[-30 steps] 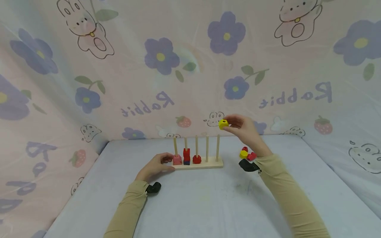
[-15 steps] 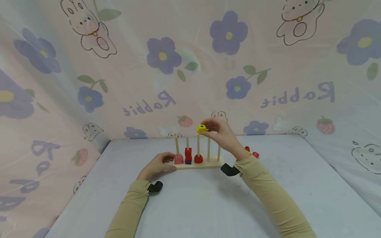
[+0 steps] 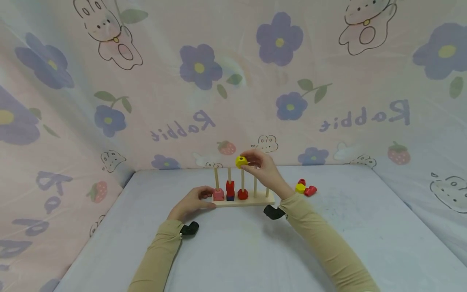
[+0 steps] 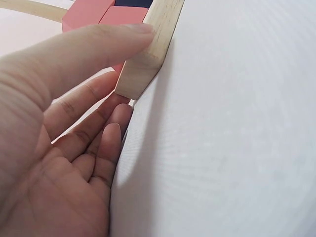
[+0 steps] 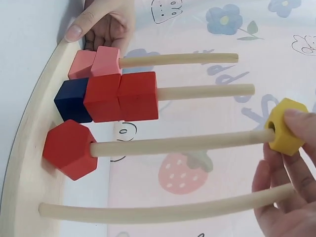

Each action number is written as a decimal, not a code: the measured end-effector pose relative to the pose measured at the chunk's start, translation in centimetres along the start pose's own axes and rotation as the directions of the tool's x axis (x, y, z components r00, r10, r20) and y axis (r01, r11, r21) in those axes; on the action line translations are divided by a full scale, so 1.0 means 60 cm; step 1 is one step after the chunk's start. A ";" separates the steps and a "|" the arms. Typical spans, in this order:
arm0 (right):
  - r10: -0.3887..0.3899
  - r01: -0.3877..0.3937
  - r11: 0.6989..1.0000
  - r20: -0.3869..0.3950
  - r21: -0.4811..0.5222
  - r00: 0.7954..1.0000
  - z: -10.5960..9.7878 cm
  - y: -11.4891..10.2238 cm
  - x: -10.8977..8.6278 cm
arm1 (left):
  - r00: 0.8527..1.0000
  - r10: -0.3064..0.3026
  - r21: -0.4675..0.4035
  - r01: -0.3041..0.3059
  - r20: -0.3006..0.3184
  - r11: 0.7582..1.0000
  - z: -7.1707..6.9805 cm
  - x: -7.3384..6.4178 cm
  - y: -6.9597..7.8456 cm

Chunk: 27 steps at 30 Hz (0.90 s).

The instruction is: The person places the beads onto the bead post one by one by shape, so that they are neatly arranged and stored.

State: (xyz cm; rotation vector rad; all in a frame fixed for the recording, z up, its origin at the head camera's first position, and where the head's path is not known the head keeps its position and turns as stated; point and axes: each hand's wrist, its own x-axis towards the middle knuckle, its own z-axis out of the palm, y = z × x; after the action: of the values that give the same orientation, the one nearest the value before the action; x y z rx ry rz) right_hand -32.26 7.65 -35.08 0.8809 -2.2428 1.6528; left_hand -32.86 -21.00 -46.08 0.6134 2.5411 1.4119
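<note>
My right hand point(image 3: 264, 167) pinches a yellow hexagonal bead point(image 3: 241, 162) between thumb and fingers. In the right wrist view the bead's hole meets the tip of the middle peg point(image 5: 187, 144). A red hexagonal bead point(image 5: 70, 149) sits at the foot of that peg. My left hand point(image 3: 191, 202) holds the left end of the wooden peg stand point(image 3: 251, 202), thumb on its edge and fingers at its end, as the left wrist view shows. Pink blocks point(image 5: 106, 61) fill the bottom of the leftmost peg. Beside it, red blocks point(image 5: 138, 96) stand above a dark blue block point(image 5: 73, 101).
Right of the stand, loose red beads point(image 3: 310, 190) lie close to another yellow bead point(image 3: 300, 188) on the white table point(image 3: 226, 251). The two right pegs are bare, partly behind my right hand. A patterned cloth point(image 3: 233, 121) hangs behind the table.
My right hand has carried the yellow bead leftward and slightly down, from beyond the right end of the stand to the top of the middle peg. The left hand stays at the stand's end.
</note>
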 end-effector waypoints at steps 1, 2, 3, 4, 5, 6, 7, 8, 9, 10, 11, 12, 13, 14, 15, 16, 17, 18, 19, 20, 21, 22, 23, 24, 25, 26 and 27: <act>0.007 -0.007 1.000 -0.001 -0.005 1.000 0.001 0.000 0.000 | 1.000 -0.003 0.001 0.003 -0.003 1.000 0.000 0.000 -0.001; 0.010 -0.010 1.000 -0.001 -0.008 1.000 0.002 0.001 0.001 | 1.000 -0.009 0.002 0.009 -0.007 1.000 0.000 0.000 -0.001; 0.014 -0.014 1.000 -0.002 -0.015 1.000 0.003 0.001 0.001 | 1.000 -0.014 0.002 0.014 -0.010 1.000 0.001 0.000 -0.001; 0.017 -0.017 1.000 -0.002 -0.020 1.000 0.004 0.001 0.001 | 1.000 -0.018 0.000 0.018 -0.013 1.000 0.001 0.000 -0.002; 0.019 -0.019 1.000 -0.002 -0.023 1.000 0.004 0.001 0.001 | 1.000 -0.024 -0.003 0.024 -0.016 1.000 0.002 0.000 -0.003; 0.020 -0.020 0.999 -0.004 -0.030 1.000 0.005 0.001 0.001 | 0.999 -0.026 -0.006 0.025 -0.019 1.000 0.002 0.000 -0.003; 0.020 -0.020 0.999 -0.005 -0.040 1.000 0.005 0.002 0.001 | 0.999 -0.026 -0.007 0.026 -0.022 1.000 0.003 0.000 -0.002; 0.016 -0.016 0.999 -0.007 -0.044 1.000 0.005 0.001 0.001 | 0.999 -0.026 -0.011 0.025 -0.025 1.000 0.004 0.000 -0.002; 0.013 -0.014 0.999 -0.009 -0.051 1.000 0.005 0.001 0.001 | 0.999 -0.026 -0.015 0.025 -0.026 1.000 0.004 0.000 -0.002; 0.010 -0.010 0.999 -0.012 -0.051 1.000 0.004 0.000 0.000 | 0.999 -0.027 -0.019 0.026 -0.028 0.999 0.005 0.000 -0.001; 0.008 -0.009 0.999 -0.015 -0.051 1.000 0.004 0.000 0.000 | 0.999 -0.026 -0.020 0.025 -0.030 0.999 0.006 0.000 -0.001; 0.006 -0.007 0.999 -0.015 -0.051 1.000 0.004 -0.001 0.000 | 0.999 -0.025 -0.023 0.024 -0.032 0.999 0.006 -0.001 0.000; 0.007 -0.007 0.999 -0.015 -0.048 1.000 0.004 -0.001 0.000 | 0.999 -0.024 -0.023 0.023 -0.033 0.999 0.006 -0.001 0.000; 0.010 -0.010 0.999 -0.014 -0.043 1.000 0.003 -0.001 -0.001 | 0.999 -0.024 -0.022 0.024 -0.032 0.999 0.006 0.000 0.000; 0.013 -0.014 0.999 -0.012 -0.041 1.000 0.003 -0.001 -0.001 | 0.999 -0.026 -0.018 0.025 -0.030 1.000 0.006 0.000 0.000; 0.016 -0.016 0.999 -0.009 -0.043 1.000 0.002 0.000 -0.001 | 0.999 -0.027 -0.013 0.027 -0.028 1.000 0.006 0.000 0.000; 0.021 -0.022 0.999 -0.004 -0.049 1.000 0.002 0.000 -0.002 | 0.999 -0.031 -0.010 0.031 -0.025 0.999 0.005 0.001 0.000; 0.026 -0.026 0.998 0.001 -0.057 1.000 0.002 0.001 -0.003 | 0.999 -0.033 -0.006 0.033 -0.023 0.999 0.005 0.000 0.000; 0.030 -0.029 0.997 0.004 -0.066 1.000 0.002 0.001 -0.003 | 0.999 -0.037 -0.004 0.037 -0.021 0.999 0.004 0.000 0.000; 0.031 -0.030 0.997 0.008 -0.077 1.000 0.002 0.002 -0.005 | 0.999 -0.042 -0.003 0.042 -0.019 0.999 0.003 0.000 0.001; 0.031 -0.030 0.996 0.010 -0.086 0.999 0.002 0.002 -0.006 | 0.999 -0.046 -0.007 0.046 -0.018 0.999 0.003 0.000 0.001; 0.032 -0.031 0.995 0.009 -0.096 0.999 0.003 0.003 -0.008 | 0.999 -0.047 -0.012 0.047 -0.019 0.999 0.002 0.000 0.001; 0.037 -0.036 0.994 0.008 -0.101 0.999 0.005 0.004 -0.010 | 0.999 -0.047 -0.014 0.046 -0.020 0.999 0.002 -0.001 0.001; 0.037 -0.036 0.994 0.008 -0.103 0.999 0.007 0.006 -0.012 | 0.999 -0.042 -0.018 0.042 -0.021 0.999 0.002 -0.001 0.001; 0.038 -0.037 0.994 0.008 -0.105 0.999 0.009 0.009 -0.015 | 0.999 -0.043 -0.025 0.043 -0.019 0.999 0.002 -0.002 0.001; 0.040 -0.040 0.993 0.004 -0.107 0.999 0.011 0.011 -0.018 | 0.999 -0.043 -0.027 0.043 -0.017 0.999 0.002 -0.003 0.001; 0.048 -0.048 0.993 -0.003 -0.104 0.999 0.014 0.016 -0.022 | 0.999 -0.042 -0.027 0.041 -0.015 0.999 0.003 -0.004 0.000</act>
State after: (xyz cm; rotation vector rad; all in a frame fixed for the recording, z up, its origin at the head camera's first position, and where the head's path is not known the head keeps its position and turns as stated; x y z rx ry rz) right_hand -31.61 7.48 -36.79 0.8076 -2.3432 1.5389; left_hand -32.60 -20.95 -46.18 0.5439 2.5275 1.4399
